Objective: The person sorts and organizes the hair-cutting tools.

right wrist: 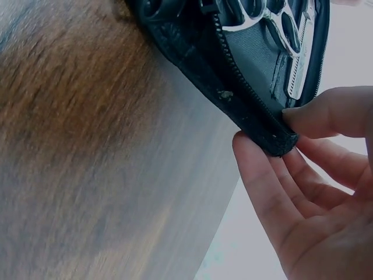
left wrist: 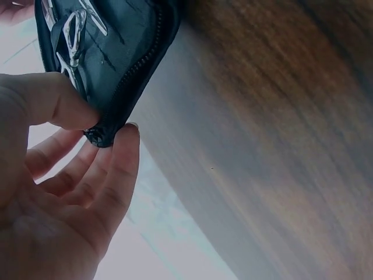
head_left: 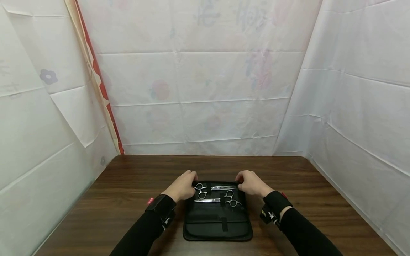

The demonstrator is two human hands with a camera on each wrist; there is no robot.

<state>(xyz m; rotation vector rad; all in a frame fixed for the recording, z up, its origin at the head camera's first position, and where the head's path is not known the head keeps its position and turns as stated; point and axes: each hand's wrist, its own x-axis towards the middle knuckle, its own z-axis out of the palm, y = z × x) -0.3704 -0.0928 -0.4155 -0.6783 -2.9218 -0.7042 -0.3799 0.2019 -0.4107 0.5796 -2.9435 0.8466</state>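
L fingers (left wrist: 121,163) & R fingers (right wrist: 262,181) pinch blk case (head_left: 201,215) w/ scissors (head_left: 208,200); brn tbl (head_left: 134,202) under, wht sheet (head_left: 205,78) behind.

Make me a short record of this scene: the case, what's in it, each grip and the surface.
Case: black rectangular zippered case, open
Upper contents: toothed silver metal scissors, blades pointing right
Lower contents: second pair of silver metal scissors, blades pointing left
Left grip: pinches the case's far left corner
Right grip: pinches its far right corner
Surface: brown wood-grain tabletop

Screened-off, booth-like setting, room type unclear, wood-grain table (head_left: 144,174) beneath the fingers (left wrist: 123,163), creased white sheets (head_left: 198,78) beyond and to either side
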